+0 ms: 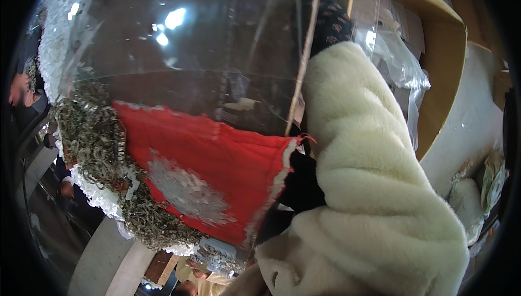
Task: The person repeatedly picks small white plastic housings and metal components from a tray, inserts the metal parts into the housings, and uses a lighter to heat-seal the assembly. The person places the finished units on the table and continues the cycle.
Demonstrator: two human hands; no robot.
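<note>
A thick cream fleece sleeve (369, 149) rises from the lower right, with a dark patterned cuff (332, 19) showing at its upper end. It appears to be my right arm, but the hand beyond the cuff is hidden. My left hand is nowhere in the picture. Beside the sleeve lies a red cloth (217, 138) with frayed edges and a worn grey patch (187, 190). Clear plastic sheeting (179, 46) with bright reflections spreads above the cloth. A thin light cord or stick (305, 57) runs down to the cloth's corner.
Tangled greenish-grey scraps (89, 133) border the cloth on the left, with white flaky material (62, 30) beyond. A cardboard box (448, 79) at the right holds crumpled clear plastic (399, 60). Pale bags (469, 204) lie farther right. Parts of other people (24, 87) show at the left.
</note>
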